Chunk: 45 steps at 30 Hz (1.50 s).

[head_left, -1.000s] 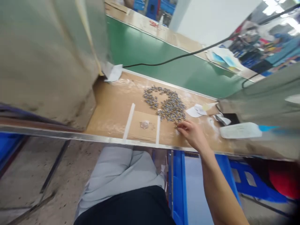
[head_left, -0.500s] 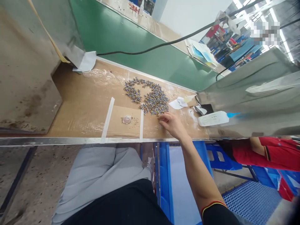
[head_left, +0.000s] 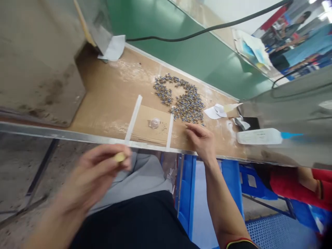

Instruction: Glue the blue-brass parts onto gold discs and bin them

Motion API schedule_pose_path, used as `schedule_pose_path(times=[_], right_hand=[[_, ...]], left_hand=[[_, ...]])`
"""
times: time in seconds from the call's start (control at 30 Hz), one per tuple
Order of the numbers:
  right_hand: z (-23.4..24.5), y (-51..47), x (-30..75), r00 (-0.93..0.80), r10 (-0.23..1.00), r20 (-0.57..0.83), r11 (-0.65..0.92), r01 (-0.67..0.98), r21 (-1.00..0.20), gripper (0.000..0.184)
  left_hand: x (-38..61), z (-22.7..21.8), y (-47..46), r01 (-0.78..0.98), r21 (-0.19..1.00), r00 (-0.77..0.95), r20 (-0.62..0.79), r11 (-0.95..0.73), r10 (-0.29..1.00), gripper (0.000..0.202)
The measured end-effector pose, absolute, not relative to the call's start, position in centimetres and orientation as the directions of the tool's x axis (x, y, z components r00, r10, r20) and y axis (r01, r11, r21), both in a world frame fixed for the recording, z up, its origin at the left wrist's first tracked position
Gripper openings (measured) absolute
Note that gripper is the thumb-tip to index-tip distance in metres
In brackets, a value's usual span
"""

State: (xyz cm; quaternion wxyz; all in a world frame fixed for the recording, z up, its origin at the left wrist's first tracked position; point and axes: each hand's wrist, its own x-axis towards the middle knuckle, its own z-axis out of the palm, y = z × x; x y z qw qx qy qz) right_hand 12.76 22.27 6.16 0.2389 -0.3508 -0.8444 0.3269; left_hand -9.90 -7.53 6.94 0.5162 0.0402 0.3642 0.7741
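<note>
A heap of several small metal parts (head_left: pixel 183 100) lies on the brown workbench (head_left: pixel 111 100). My right hand (head_left: pixel 201 140) rests on the bench just below the heap, fingers curled together toward the nearest parts; what is under the fingertips is too small to name. My left hand (head_left: pixel 100 171) is raised in front of my lap, blurred, its fingers pinched on a small yellowish piece (head_left: pixel 119 157). A small clear round dish (head_left: pixel 155 123) sits on a cardboard patch between two white tape strips.
A white bottle with a blue cap (head_left: pixel 261 136) lies at the right, beside white paper scraps (head_left: pixel 215 112). A black cable (head_left: pixel 207 29) crosses the green conveyor belt (head_left: pixel 186 48). A grey metal housing (head_left: pixel 38 58) stands on the left. Another person in red (head_left: pixel 298 183) sits at right.
My left hand has come up into view, pinching a small yellowish piece. My right hand has drawn back slightly from the heap toward the bench's edge. The camera has tilted.
</note>
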Motion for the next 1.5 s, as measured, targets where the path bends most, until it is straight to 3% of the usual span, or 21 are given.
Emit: schedule_pose_path(times=[0.13,0.33,0.43,0.63,0.87,0.93,1.03,1.2,1.37,1.5], right_hand=[[6.0,21.6,12.1,-0.593,0.768,0.240,0.542,0.403,-0.738,0.019],[5.9,21.1,11.9,-0.481,0.875,0.059,0.265,0.373,-0.889,0.026],[5.9,21.0,11.9,-0.481,0.875,0.049,0.245,0.353,-0.903,0.027],[6.2,20.5,11.8,-0.530,0.841,0.113,0.365,0.399,-0.841,0.022],[7.0,19.9,11.0,-0.564,0.810,0.158,0.448,0.424,-0.787,0.021],[7.7,19.6,10.8,-0.563,0.819,0.115,0.379,0.378,-0.845,0.019],[9.0,18.6,10.5,-0.554,0.832,-0.017,0.153,0.259,-0.954,0.022],[11.2,15.3,10.3,-0.650,0.740,-0.176,-0.125,0.124,-0.984,0.024],[12.0,13.1,10.1,-0.727,0.627,-0.280,-0.271,0.133,-0.953,0.025],[12.4,13.0,9.6,-0.750,0.593,-0.292,-0.290,0.139,-0.947,0.028]], left_hand=[[-8.4,4.9,-5.4,-0.886,0.436,-0.331,-0.356,-0.158,0.874,0.026],[-8.3,4.9,-4.0,-0.917,0.370,-0.279,-0.335,-0.147,0.900,0.022],[-8.5,4.6,-4.0,-0.909,0.393,-0.283,-0.335,-0.139,0.899,0.020],[-8.3,4.1,-3.6,-0.875,0.468,-0.313,-0.359,-0.120,0.879,0.018],[-8.2,4.8,-3.3,-0.742,0.668,-0.387,-0.363,-0.053,0.848,0.021],[-8.1,4.8,-3.2,-0.694,0.719,-0.384,-0.381,0.008,0.841,0.021],[-7.7,5.1,-2.9,-0.669,0.736,-0.336,-0.428,0.107,0.839,0.027],[-6.9,6.1,-1.7,-0.666,0.734,-0.336,-0.454,0.132,0.825,0.027],[-7.1,6.3,-1.0,-0.575,0.804,-0.318,-0.389,0.150,0.865,0.023],[-8.0,6.2,-1.4,-0.534,0.826,-0.250,-0.359,0.181,0.899,0.026]])
